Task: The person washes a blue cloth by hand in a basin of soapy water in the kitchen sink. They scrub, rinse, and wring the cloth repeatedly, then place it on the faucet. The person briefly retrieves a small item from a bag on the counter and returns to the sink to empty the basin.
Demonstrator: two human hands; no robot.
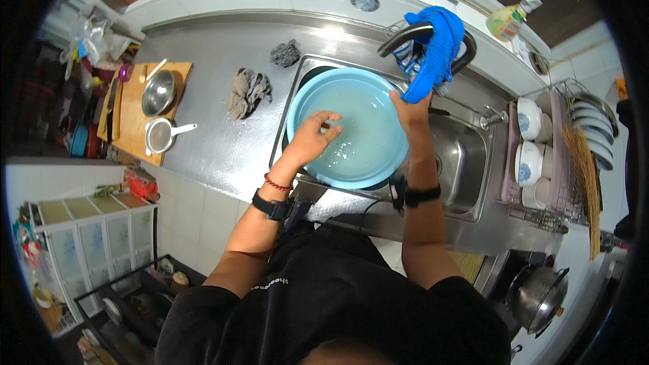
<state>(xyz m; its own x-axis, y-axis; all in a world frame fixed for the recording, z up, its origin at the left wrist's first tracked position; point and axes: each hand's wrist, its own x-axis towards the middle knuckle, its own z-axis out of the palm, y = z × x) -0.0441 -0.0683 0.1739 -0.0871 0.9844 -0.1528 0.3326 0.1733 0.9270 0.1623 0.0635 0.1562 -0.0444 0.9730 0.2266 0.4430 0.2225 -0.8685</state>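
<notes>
A light blue plastic basin (383, 172) of cloudy water sits over the left bowl of a steel double sink. My left hand (317, 134) hovers over the basin's left part, fingers apart and curled, with nothing in it. At the basin's upper right rim is my right hand (411, 107), touching or close to the rim just below a hanging blue cloth (436, 56); whether its hidden fingers grip anything cannot be told. The cloth drapes over the black faucet (413, 35). On the steel counter to the left lie a crumpled grey rag (247, 92) and a steel wool scourer (285, 53).
A wooden board (177, 81) at left carries a steel bowl (158, 93) and a white-handled strainer (159, 135). The right sink bowl (456, 167) adjoins the basin. A dish rack (509, 182) with bowls and plates stands right. A bottle (507, 20) stands on the ledge.
</notes>
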